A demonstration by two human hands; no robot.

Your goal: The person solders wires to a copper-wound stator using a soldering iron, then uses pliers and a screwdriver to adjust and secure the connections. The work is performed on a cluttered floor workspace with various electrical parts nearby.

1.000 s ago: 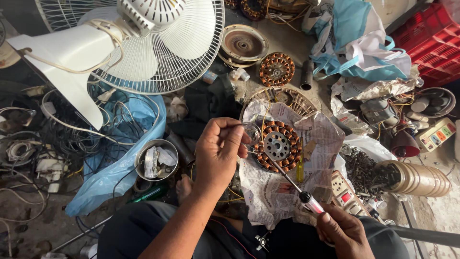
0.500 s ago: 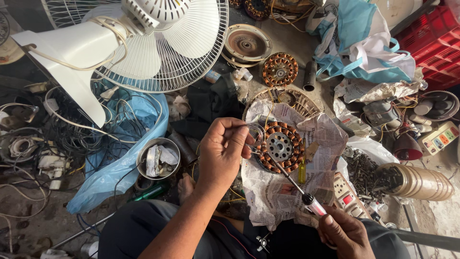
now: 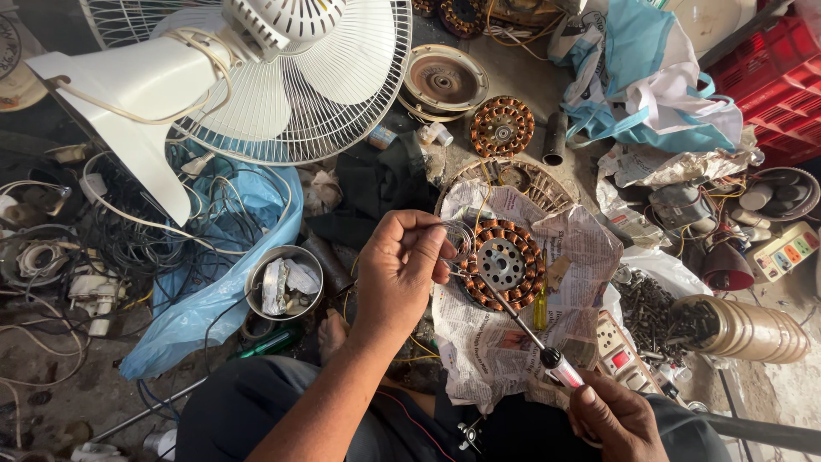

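White plastic dominates my view: a pedestal fan (image 3: 282, 77) lies tipped at the top left, its grille over a tangle of black cables (image 3: 111, 239) and a blue plastic bag (image 3: 214, 291). Below it I see a sheet of newspaper (image 3: 505, 342) spread over the lap, and on it the fan motor stator (image 3: 502, 263), copper windings ringed around a perforated steel core. Its windings look intact and it lies bare of any housing, so I judge the work to be partway through, with the coil leads under attention and reassembly not yet begun. My left hand (image 3: 398, 274) is pinched shut on a loop of thin wire (image 3: 460, 239) at the stator's left edge. My right hand (image 3: 617, 419) is closed around the handle of a soldering iron (image 3: 526, 321), whose tip touches the stator's near-left rim.
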